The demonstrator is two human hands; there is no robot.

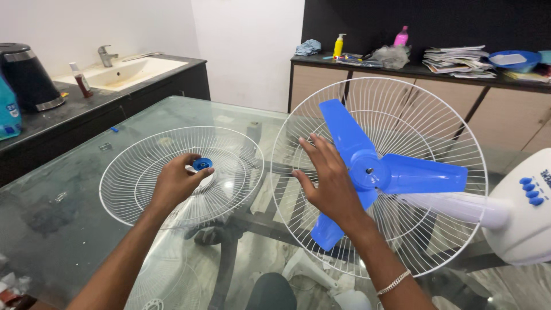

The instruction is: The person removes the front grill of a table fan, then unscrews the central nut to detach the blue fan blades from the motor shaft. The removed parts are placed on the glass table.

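A small blue cap (202, 165) is being pinched in the left hand (175, 182) above a loose white grille (132, 172) that is lying on the glass table (69, 212). The right hand (330, 183), fingers spread wide, is being pressed against the blue fan blade (396, 172) inside the rear guard (459, 138). A dark counter with a sink (123, 72) and kettle (28, 74) is being shown far left, wooden cabinets (505, 115) far right.

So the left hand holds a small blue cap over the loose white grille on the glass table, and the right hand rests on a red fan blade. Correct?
Not quite: the fan blade is blue, not red, as the head view shows. The rest stands: the left hand holds the small blue cap over the loose white grille on the glass table, and the right hand rests on the blade.
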